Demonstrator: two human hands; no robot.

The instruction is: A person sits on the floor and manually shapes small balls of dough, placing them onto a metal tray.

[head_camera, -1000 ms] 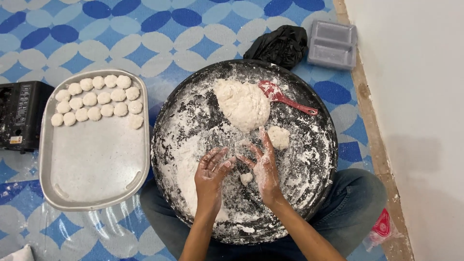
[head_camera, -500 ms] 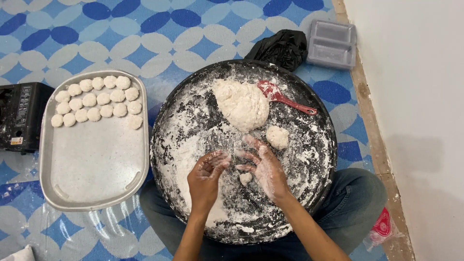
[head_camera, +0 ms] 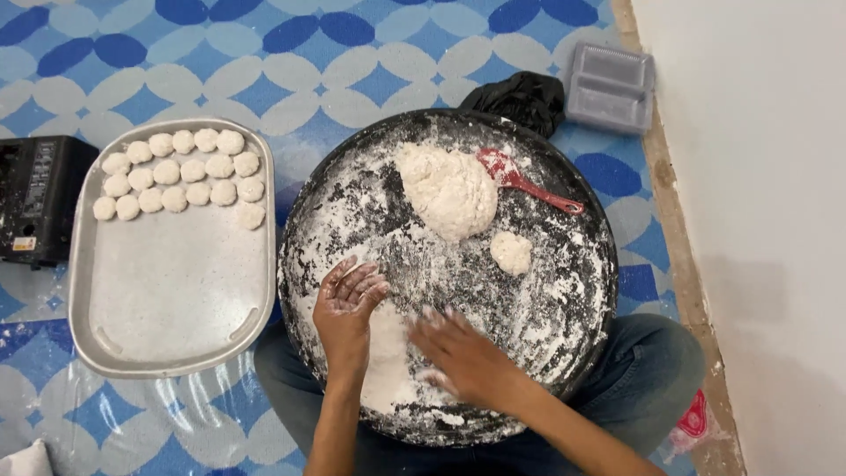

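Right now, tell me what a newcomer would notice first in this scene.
The big round black pan, dusted white with flour, fills the middle, with a large lump of dough and a red spatula at its far side. Both hands, left hand and right hand, work over the floury near part of the pan. To the left, a metal tray holds rows of small dough balls.

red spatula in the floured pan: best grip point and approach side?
Probably the bare handle end of the red spatula, near the round pan's right rim. Come from above on the right, fingers across the thin handle. Its blade lies against the big dough mound, floured and crowded there, while the handle points clear.
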